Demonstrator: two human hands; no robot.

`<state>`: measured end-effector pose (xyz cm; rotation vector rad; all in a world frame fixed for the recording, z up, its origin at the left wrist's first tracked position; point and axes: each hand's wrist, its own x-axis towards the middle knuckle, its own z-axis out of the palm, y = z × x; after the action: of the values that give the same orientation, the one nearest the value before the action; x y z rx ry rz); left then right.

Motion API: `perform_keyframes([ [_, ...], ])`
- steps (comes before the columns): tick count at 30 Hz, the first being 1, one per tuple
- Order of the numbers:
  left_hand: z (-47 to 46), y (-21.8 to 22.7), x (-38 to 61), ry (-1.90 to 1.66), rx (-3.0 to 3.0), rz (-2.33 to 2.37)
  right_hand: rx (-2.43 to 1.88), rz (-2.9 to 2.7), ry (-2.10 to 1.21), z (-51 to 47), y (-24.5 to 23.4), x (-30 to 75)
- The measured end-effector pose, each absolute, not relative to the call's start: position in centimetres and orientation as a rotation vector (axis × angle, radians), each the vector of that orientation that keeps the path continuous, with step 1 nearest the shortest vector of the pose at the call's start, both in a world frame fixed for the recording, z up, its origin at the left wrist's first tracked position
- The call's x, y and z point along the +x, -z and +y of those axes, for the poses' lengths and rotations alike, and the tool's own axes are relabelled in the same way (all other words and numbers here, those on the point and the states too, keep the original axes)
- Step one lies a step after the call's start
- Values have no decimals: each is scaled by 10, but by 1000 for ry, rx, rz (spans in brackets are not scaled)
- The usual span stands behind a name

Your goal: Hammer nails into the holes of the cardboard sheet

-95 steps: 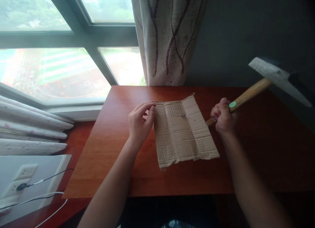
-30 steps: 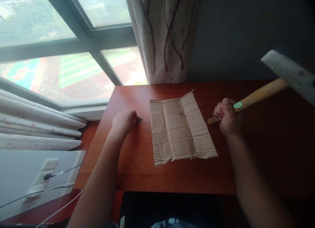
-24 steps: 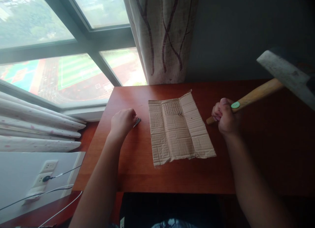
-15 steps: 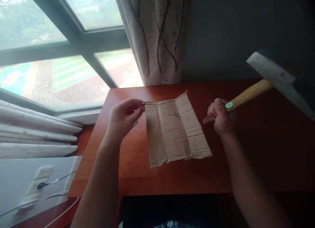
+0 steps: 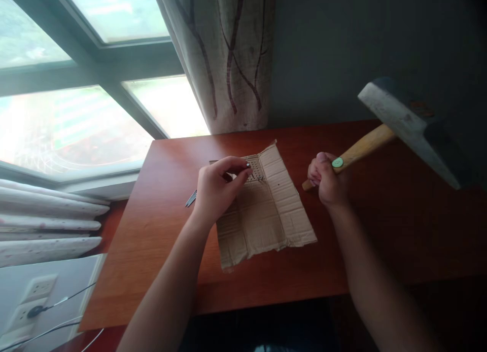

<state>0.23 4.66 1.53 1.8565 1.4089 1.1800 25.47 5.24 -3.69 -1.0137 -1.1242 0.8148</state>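
Note:
A creased piece of brown cardboard (image 5: 266,212) lies flat on the red-brown wooden table (image 5: 163,240); near its far edge is a grid of small dark dots. My left hand (image 5: 218,192) hovers over the cardboard's far left part, thumb and fingers pinched on a small nail (image 5: 247,165) with a shiny head. My right hand (image 5: 327,182) is closed on the wooden handle of a hammer (image 5: 403,124), whose grey metal head is raised to the right above the table. A small bunch of dark nails (image 5: 190,198) lies on the table left of my left hand.
A patterned curtain (image 5: 224,58) hangs behind the table, with a large window (image 5: 76,118) to the left and a dark wall to the right. At lower left are white folded fabric (image 5: 45,225), a wall socket (image 5: 32,291) and thin cables.
My left hand went to the nail bunch on the table, lifted one nail and carried it right over the cardboard. The hammer stays raised in my right hand. The view has shifted left.

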Motion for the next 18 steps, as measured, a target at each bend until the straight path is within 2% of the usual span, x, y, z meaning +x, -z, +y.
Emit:
perform_keyframes([
  [18, 46, -10, 4, -1126, 1928, 1421, -1038, -1143, -809, 50, 35, 252],
])
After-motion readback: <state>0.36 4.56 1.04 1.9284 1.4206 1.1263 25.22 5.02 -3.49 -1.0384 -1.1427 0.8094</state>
